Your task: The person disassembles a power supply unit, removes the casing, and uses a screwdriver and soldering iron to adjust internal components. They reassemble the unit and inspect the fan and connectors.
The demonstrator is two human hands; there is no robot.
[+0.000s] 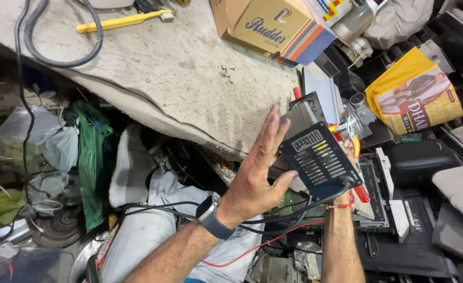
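Two bare forearms rise from the bottom edge, and between the hands sits one black metal electronics box (320, 160) with a slotted, vented lid, held upright in front of the counter's (189, 68) edge. Left hand (257, 167), wearing a dark wristwatch (212, 217), has its fingers (273, 123) spread wide and straight, the palm laid against the box's left side and the thumb touching its lower left corner. Right hand (347, 191) is mostly hidden behind the box, fingers wrapped around its lower right corner; a red thread circles that wrist. Black cables and one red wire (252, 249) trail from the box's underside. On the counter lie one yellow-handled brush (121, 21), a looped grey cable (58, 52) and one cardboard carton (273, 26) with blue, orange and white stripes at the top. One yellow printed bag (415, 91) rests to the right among dark car-stereo parts.
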